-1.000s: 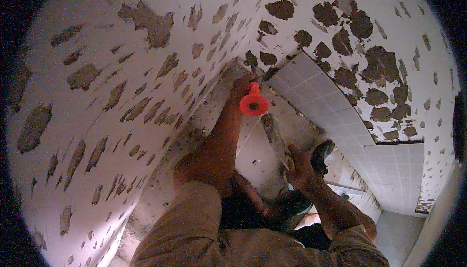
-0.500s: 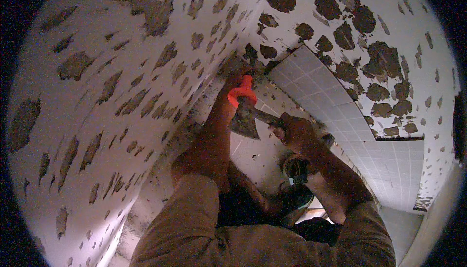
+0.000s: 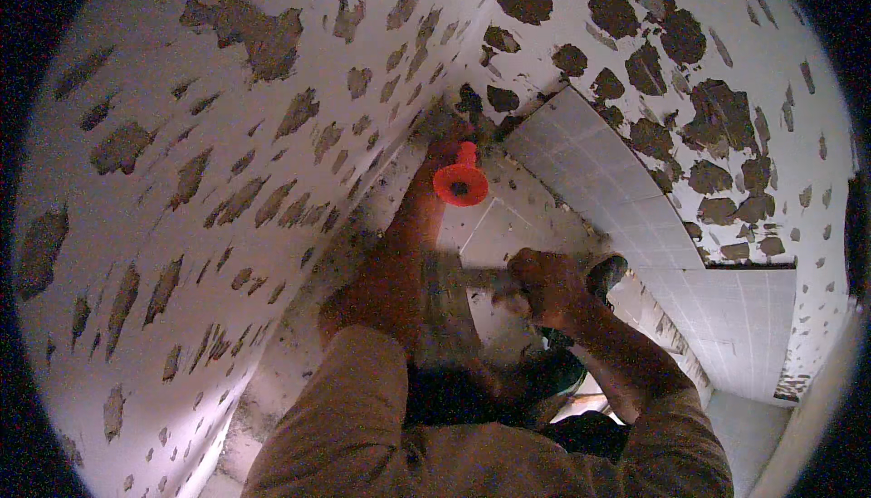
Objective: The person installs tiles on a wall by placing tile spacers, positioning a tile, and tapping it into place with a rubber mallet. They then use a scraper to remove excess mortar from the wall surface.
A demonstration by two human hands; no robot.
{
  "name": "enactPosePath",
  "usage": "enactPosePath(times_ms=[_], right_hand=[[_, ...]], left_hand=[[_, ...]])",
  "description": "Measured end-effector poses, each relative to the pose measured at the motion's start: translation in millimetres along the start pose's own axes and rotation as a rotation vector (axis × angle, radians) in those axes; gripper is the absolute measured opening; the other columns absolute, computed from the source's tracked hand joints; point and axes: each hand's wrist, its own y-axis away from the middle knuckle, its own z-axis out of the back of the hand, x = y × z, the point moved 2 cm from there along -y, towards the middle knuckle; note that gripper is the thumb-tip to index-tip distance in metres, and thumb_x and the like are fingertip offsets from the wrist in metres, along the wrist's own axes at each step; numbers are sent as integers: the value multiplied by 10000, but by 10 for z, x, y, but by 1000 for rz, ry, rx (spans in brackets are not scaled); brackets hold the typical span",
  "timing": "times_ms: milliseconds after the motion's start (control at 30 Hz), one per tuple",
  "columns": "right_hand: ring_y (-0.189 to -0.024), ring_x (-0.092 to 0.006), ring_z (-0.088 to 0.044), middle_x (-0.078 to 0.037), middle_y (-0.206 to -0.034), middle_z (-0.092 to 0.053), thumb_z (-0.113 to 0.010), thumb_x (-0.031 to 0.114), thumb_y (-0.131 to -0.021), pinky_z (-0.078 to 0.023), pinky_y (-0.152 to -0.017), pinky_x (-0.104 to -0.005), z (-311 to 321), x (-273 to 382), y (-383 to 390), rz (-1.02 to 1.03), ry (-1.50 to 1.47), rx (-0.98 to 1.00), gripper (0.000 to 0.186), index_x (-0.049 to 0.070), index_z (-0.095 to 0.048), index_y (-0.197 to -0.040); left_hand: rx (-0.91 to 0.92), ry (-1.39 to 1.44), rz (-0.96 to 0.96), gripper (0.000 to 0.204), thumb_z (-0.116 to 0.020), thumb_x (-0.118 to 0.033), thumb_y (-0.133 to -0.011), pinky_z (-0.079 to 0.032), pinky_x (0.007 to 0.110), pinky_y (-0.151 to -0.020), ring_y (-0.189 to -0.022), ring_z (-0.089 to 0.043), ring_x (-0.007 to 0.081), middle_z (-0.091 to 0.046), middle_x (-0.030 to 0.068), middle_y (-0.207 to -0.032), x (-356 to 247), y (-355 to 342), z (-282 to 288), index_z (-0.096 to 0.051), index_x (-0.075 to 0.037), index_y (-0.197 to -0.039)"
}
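My left hand [image 3: 445,149] reaches to the low corner and is closed round a chisel [image 3: 461,186] with a bright red-orange round hand guard; its fingers are partly hidden and its tip is out of sight. My right hand [image 3: 548,286] grips the short handle of a hatchet [image 3: 449,303]. The hatchet's broad head is smeared by motion. It hangs beside my left forearm, nearer my body than the chisel and apart from it.
Along the right wall run light tiles [image 3: 635,199] in a stepped edge. Above them the bare wall [image 3: 644,72] shows dark chipped patches. The left wall [image 3: 209,253] is pitted all over. Dust and debris lie on the floor [image 3: 499,226], and a dark round object [image 3: 606,273] stands near my right wrist.
The hatchet has swung back from beside the chisel guard toward my body, and my right hand has moved slightly nearer me. My left hand stays at the corner with the chisel.
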Motion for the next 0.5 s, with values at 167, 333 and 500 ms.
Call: enactPosePath(times_ms=[167,333,500], right_hand=[[-745,-437,-623,-220,-768,-612,-605,379,-867,-494,-650,-494,92,-281,-185,-222,-170,-45,381,8,-538,-918],[-776,-448,-632,-223,-784,-619,-636,366,-844,-498,-679,-504,-116,-166,-10,-52,-75,-18,388,0,-539,-932],[-790,-456,-640,-258,-782,-634,-607,398,-885,-486,-679,-541,-27,-222,-106,-371,-129,-15,412,-4,-550,-953]], left_hand=[[5,-9,-14,224,-633,-369,-840,-456,345,-482,-522,-531,156,-524,2,-660,-26,-48,-33,-567,-165,-775],[-7,-6,-37,223,-635,-368,-838,-456,343,-483,-523,-531,154,-524,0,-659,-111,-1,-94,-566,-166,-773],[18,7,-27,223,-637,-368,-837,-456,341,-483,-524,-532,151,-523,-2,-659,23,-2,-165,-565,-168,-771]])
